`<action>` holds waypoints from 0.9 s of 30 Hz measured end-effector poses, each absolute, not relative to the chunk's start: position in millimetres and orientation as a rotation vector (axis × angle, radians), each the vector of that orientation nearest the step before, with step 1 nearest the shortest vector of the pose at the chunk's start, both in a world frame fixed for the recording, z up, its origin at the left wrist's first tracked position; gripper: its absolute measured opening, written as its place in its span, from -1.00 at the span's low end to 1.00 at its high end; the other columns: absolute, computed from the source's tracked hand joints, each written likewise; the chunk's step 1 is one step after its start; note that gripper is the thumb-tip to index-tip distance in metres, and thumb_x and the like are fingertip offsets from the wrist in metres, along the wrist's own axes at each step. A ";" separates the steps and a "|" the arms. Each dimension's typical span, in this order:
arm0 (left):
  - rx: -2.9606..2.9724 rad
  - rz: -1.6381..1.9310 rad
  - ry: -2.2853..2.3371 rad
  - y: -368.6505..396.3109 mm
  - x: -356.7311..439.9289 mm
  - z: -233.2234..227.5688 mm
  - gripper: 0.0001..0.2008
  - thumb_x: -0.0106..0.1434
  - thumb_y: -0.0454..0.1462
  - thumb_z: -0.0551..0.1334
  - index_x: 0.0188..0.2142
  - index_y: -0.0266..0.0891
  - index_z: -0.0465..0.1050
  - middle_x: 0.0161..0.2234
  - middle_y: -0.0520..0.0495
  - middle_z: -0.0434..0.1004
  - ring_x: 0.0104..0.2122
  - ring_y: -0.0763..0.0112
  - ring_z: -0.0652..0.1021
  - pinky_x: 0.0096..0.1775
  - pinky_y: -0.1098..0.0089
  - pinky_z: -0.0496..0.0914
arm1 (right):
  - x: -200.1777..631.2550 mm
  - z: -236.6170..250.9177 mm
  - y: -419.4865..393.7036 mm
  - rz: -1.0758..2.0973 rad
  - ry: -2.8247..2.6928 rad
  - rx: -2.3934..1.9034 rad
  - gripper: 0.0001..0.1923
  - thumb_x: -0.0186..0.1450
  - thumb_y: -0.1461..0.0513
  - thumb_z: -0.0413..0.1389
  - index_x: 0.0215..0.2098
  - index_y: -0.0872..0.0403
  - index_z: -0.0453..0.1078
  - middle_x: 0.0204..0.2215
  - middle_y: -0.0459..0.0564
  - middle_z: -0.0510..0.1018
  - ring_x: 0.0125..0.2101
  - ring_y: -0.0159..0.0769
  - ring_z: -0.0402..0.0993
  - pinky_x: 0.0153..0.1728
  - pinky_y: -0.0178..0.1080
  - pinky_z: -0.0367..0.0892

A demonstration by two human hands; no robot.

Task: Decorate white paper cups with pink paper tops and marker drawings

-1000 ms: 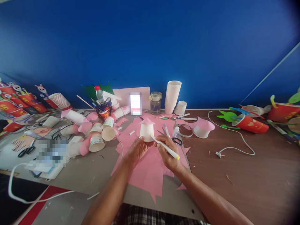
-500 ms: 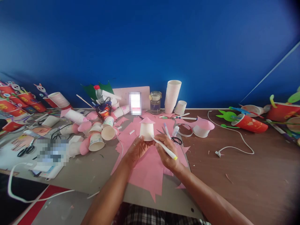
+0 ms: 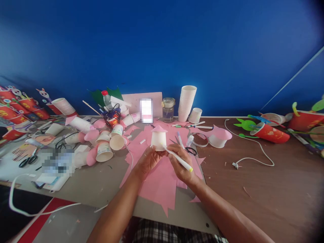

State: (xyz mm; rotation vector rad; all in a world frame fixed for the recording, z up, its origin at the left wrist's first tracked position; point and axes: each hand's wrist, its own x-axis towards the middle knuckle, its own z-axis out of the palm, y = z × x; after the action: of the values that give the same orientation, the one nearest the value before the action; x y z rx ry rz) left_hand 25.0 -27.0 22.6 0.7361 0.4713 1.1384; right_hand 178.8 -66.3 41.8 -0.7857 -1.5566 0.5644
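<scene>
Marking step judged underway: left hand (image 3: 149,159) gripped inverted cup (image 3: 158,140), right hand (image 3: 180,162) clasped marker (image 3: 178,158), tip contact needed next.

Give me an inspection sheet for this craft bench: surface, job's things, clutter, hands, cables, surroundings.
Surface: brown table with a grey board on its left part; pink paper sheet spread under the hands.
Job's things: white paper cup, upside down with a pink cone on top, held by the left hand; white marker in the right hand, tip at the cup.
Clutter: loose cups, cup stack, glass jar, scissors, red cup crafts.
Hands: both closed on their items.
Cables: white cable on the right; white cord at the left edge.
Surroundings: blue wall.
</scene>
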 end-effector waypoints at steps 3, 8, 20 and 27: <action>0.727 1.152 0.501 -27.7 25.1 24.3 -0.66 0.11 -0.09 0.38 -0.26 -0.34 0.55 -0.31 -0.13 0.61 -0.32 0.35 0.56 -0.24 0.38 0.40 | 178.1 42.1 -66.1 0.569 -1.563 -0.773 -0.82 0.36 0.24 0.01 -0.09 0.00 0.35 -0.25 0.03 0.51 -0.22 -0.24 0.50 -0.21 -0.15 0.42; 0.693 1.143 0.501 -28.6 25.2 26.2 -0.61 0.08 -0.09 0.41 -0.23 -0.37 0.54 -0.33 -0.13 0.60 -0.31 0.33 0.57 -0.24 0.38 0.42 | 177.2 42.7 -65.8 0.520 -1.549 -0.808 -0.84 0.34 0.22 0.02 -0.13 0.00 0.37 -0.27 0.02 0.52 -0.23 -0.23 0.51 -0.22 -0.16 0.43; 0.687 1.137 0.501 -27.6 24.7 26.3 -0.60 0.05 -0.06 0.42 -0.25 -0.33 0.56 -0.26 -0.14 0.63 -0.24 0.28 0.59 -0.12 0.31 0.45 | 180.7 40.8 -65.7 0.564 -1.540 -0.816 -0.88 0.34 0.23 0.02 -0.18 0.00 0.37 -0.28 0.01 0.51 -0.25 -0.24 0.48 -0.25 -0.15 0.41; 0.681 1.141 0.477 -26.0 23.7 24.2 -0.54 0.04 -0.04 0.42 -0.18 -0.34 0.55 -0.22 -0.17 0.63 -0.20 0.25 0.59 -0.07 0.27 0.44 | 179.7 37.6 -64.7 0.646 -1.446 -0.857 -0.84 0.36 0.18 0.02 -0.15 0.02 0.37 -0.29 0.01 0.52 -0.28 -0.25 0.49 -0.28 -0.18 0.41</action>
State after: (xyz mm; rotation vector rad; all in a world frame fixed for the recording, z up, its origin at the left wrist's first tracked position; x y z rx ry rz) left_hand 23.7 -26.0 24.2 0.6812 0.4774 1.1412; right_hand 179.7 -64.7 37.6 -0.8570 -1.4459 0.6460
